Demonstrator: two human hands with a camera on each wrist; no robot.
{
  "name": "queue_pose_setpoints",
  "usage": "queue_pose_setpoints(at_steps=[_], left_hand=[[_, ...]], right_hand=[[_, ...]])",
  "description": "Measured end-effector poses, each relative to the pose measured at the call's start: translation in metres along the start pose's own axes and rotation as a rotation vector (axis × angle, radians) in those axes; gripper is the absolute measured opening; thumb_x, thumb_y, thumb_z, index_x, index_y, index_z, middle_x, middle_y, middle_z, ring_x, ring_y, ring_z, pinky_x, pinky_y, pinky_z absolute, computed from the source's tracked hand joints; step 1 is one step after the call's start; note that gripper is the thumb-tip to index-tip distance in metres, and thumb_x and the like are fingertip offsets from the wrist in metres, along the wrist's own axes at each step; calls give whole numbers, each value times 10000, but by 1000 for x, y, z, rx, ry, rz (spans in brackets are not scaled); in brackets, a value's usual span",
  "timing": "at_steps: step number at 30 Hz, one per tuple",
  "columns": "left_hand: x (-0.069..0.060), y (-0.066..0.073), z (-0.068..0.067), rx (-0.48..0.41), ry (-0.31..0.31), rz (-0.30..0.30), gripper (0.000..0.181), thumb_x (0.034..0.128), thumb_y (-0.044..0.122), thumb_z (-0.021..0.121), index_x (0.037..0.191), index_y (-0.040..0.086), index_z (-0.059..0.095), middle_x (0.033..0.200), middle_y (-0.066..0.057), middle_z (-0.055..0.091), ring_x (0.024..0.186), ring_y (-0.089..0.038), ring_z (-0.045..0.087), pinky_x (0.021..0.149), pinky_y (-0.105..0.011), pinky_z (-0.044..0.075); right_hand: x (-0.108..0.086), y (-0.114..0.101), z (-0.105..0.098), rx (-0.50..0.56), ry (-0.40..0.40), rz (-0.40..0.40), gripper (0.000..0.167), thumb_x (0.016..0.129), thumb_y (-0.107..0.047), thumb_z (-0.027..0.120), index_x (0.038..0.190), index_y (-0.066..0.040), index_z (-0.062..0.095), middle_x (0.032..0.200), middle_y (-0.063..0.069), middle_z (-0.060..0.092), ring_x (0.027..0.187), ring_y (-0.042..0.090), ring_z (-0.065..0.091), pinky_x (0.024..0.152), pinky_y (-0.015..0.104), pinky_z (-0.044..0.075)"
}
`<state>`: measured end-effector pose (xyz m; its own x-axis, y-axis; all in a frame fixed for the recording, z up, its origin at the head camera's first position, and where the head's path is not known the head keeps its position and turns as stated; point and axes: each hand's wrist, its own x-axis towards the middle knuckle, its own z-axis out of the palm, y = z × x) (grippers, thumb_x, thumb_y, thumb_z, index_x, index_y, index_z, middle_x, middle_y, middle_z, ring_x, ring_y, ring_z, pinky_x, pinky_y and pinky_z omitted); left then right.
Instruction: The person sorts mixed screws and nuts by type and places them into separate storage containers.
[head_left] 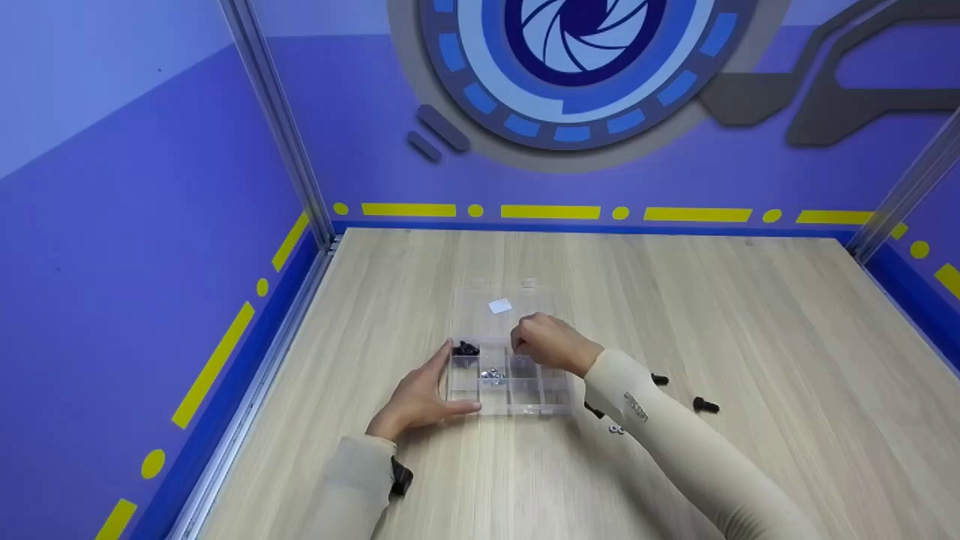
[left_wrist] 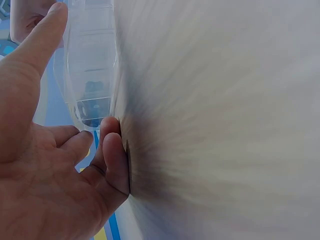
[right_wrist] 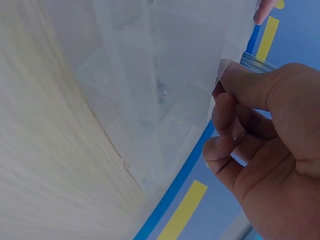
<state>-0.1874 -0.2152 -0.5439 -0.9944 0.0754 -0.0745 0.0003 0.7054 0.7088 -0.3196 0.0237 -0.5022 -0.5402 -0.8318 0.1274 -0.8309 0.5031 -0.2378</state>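
A clear plastic compartment box [head_left: 525,409] lies on the table with its see-through lid [head_left: 480,319] folded back. Small black screws [head_left: 466,349] fill its far-left compartment, and shiny nuts [head_left: 493,376] lie in the column beside. My left hand [head_left: 412,397] rests against the box's left side, thumb stretched along the near edge and the index finger reaching up the side. My right hand [head_left: 551,343] reaches over the third column with curled fingers, its fingertips low in the far part. In the right wrist view, the translucent plastic covers the thumb tip; whether something is pinched stays hidden.
Right of the box lie black bolts [head_left: 706,406], one partly behind the right sleeve [head_left: 637,405], and small nuts [head_left: 615,430]. A white paper piece [head_left: 500,306] sits on the lid. Metal-framed printed walls [head_left: 555,184] border the table.
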Motion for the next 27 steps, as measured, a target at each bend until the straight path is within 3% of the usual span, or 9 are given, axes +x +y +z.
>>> queue_pose_setpoints(at_steps=[14, 27], left_hand=[[1, -1, 0, -6, -1, -4, 1240, 741, 576, 875, 1660, 135, 169, 1661, -150, 299, 1485, -413, 336, 1212, -548, 298], [1, -1, 1, 1, 1, -11, 1243, 738, 585, 874, 1660, 138, 171, 1661, -144, 301, 1484, -410, 338, 1213, -538, 299]], right_hand=[[2, 2, 3, 8, -22, 37, 87, 919, -2, 740, 898, -56, 805, 892, 63, 755, 816, 200, 704, 761, 362, 620], [-2, 4, 4, 22, 26, -38, 101, 895, 33, 738, 862, -51, 783, 851, 51, 732, 787, 197, 686, 724, 366, 611]])
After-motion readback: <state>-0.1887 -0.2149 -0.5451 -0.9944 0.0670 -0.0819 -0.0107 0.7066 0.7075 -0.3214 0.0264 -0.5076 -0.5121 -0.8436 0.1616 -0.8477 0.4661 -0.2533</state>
